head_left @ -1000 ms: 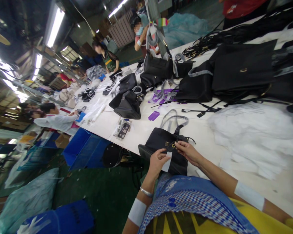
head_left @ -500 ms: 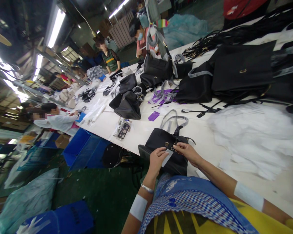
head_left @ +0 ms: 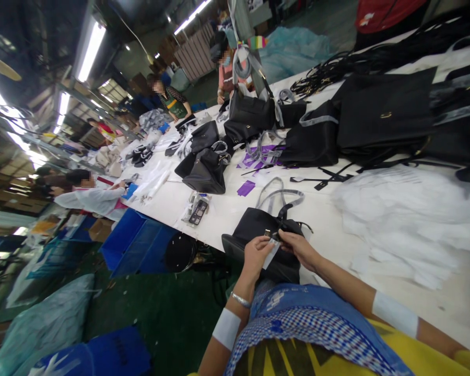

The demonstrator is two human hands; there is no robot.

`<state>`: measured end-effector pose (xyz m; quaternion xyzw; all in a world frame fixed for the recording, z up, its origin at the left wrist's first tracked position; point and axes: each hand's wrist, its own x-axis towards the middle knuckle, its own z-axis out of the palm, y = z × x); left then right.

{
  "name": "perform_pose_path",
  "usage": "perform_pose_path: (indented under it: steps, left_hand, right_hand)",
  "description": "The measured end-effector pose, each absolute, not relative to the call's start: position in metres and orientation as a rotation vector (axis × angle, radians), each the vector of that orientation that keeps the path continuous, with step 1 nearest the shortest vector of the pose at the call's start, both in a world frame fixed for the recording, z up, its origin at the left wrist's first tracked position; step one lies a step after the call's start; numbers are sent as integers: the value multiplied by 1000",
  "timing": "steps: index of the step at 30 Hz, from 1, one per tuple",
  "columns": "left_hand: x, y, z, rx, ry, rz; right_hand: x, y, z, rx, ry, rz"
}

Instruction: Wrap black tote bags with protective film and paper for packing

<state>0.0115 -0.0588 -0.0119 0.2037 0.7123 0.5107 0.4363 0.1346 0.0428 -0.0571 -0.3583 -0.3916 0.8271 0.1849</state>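
Note:
A black handbag (head_left: 250, 223) lies on the table edge right before me, its wrapped handles (head_left: 293, 199) standing up behind it. My left hand (head_left: 257, 255) is closed in a pinch on a small whitish slip (head_left: 272, 254) over the bag's front. My right hand (head_left: 301, 247) pinches a small dark part at the bag's front, close to the slip; my fingers partly hide it, and it looks like a strap end. Both hands' fingertips nearly meet, just beside the gold clasp (head_left: 267, 233).
Several black bags (head_left: 206, 169) stand farther along the white table (head_left: 229, 209). A piled white sheet material (head_left: 399, 219) is at right. Purple pieces (head_left: 246, 188) and a black case (head_left: 198, 211) lie nearby. Blue bins (head_left: 137, 243) are below left. Co-workers (head_left: 172, 99) stand across the table.
My hands have drawn closer together over the bag's front. The slip has turned and shows narrower, and the gold ring by my right fingers is now covered.

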Motion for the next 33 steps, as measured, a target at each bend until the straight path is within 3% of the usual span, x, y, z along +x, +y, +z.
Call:
perform_pose_path:
  steps: [4, 33]
  left_hand:
    - [11, -55, -15, 538, 1771, 1264]
    - [5, -6, -54, 566, 1846, 1269]
  right_hand:
    - [127, 50, -67, -1141, -813, 2324]
    - [122, 56, -89, -1160, -825, 2282]
